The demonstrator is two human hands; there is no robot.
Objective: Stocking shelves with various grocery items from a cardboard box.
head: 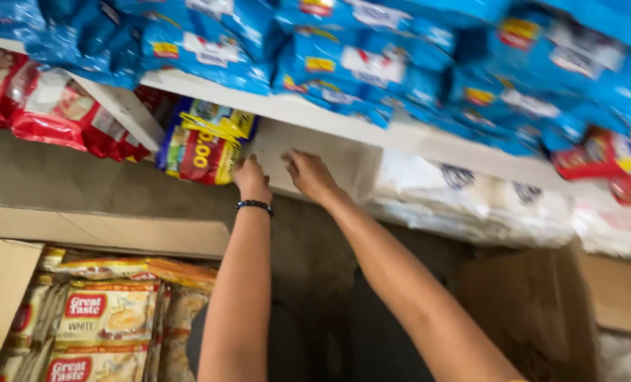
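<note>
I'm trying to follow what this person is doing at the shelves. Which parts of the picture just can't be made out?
- Left hand, head view: fingertips hidden against the yellow and red packet.
- Right hand: blurred; contact with the white shelf unclear.
- Open carton: cut off by the bottom edge.
- White bags: smeared by motion.

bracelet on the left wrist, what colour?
Black and beaded, the bracelet shows in the head view, just below the left hand.
</note>
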